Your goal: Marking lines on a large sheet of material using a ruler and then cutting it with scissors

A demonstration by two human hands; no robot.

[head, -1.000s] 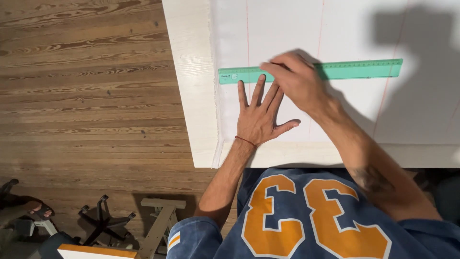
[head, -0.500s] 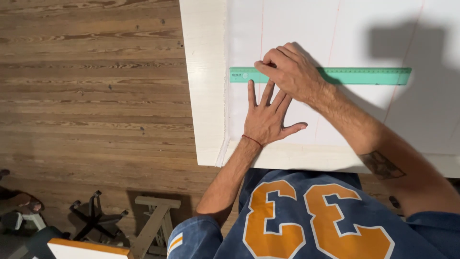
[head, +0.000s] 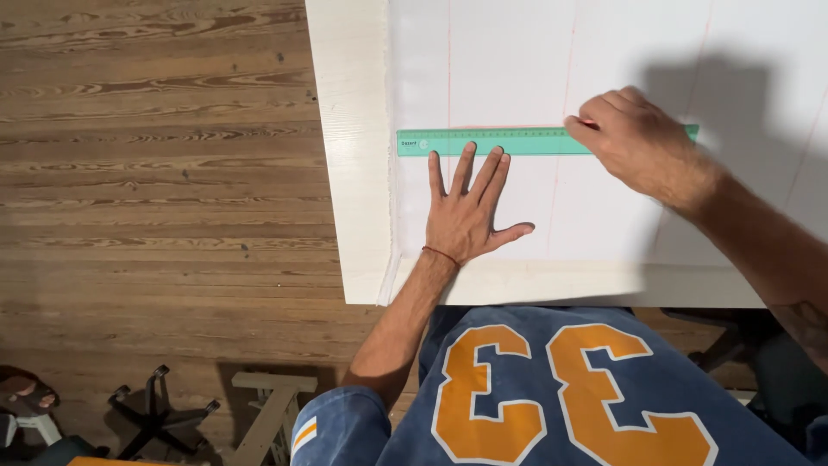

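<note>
While I lean over the table:
Ruler (head: 517, 141): green plastic strip, flat on the white sheet (head: 517, 60), long axis left to right, across the red lines.
Left hand (head: 466, 216): spread flat, fingertips touching the ruler's lower edge.
Right hand (head: 642, 142): curled over the ruler's right part; what it pinches, I cannot tell.
Table (head: 349, 129): white, grainy wood.
Floor (head: 155, 129): brown planks.

Person seen from above: bare forearms, blue jersey.

Left hand (head: 466, 220) carries a thin red cord bracelet (head: 441, 255) at the wrist. Right hand (head: 636, 142) wears nothing; a dark tattoo (head: 809, 321) marks the right forearm near the elbow. Jersey (head: 561, 397) is blue with large orange numerals outlined in white. Its short left sleeve (head: 332, 427) has an orange-and-white stripe near the hem.
</note>
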